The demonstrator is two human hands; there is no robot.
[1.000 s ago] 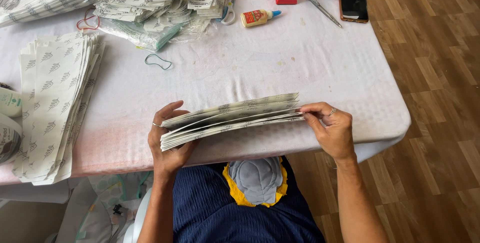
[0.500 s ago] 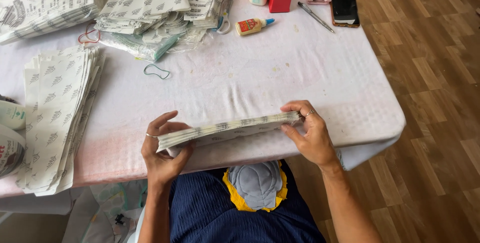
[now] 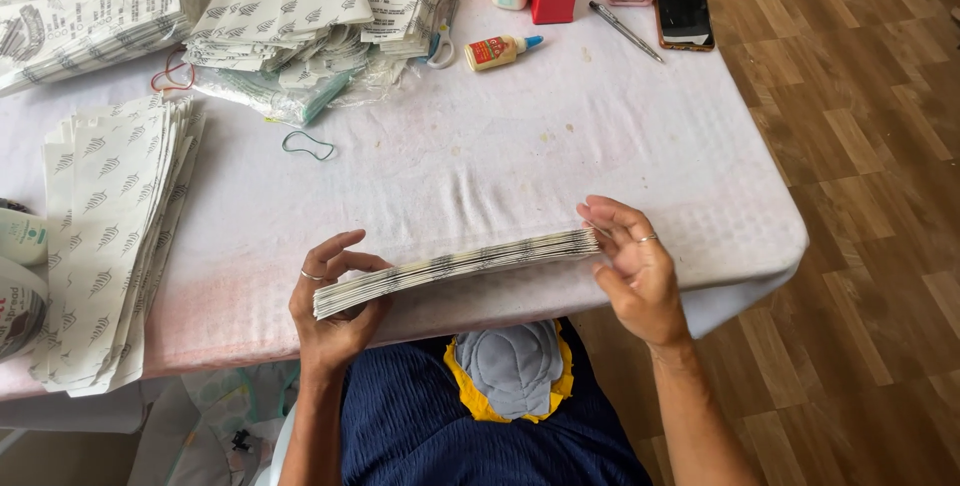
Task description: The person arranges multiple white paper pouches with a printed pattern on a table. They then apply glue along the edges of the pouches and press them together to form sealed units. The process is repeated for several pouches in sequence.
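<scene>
Flat stack of paper bags (image 3: 455, 268) held edge-on over table's (image 3: 560, 176) near edge, prob. to square it. L hand (image 3: 335, 311) fingers clasp its left end; R hand (image 3: 635, 276) fingers curl loosely on right end, bracing. Green rubber band (image 3: 308, 145) lies well behind stack.

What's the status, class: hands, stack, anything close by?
Left hand grips paper stack at one end. Right hand steadies the other end. Stack level above table edge. Rubber band lies apart.
</scene>
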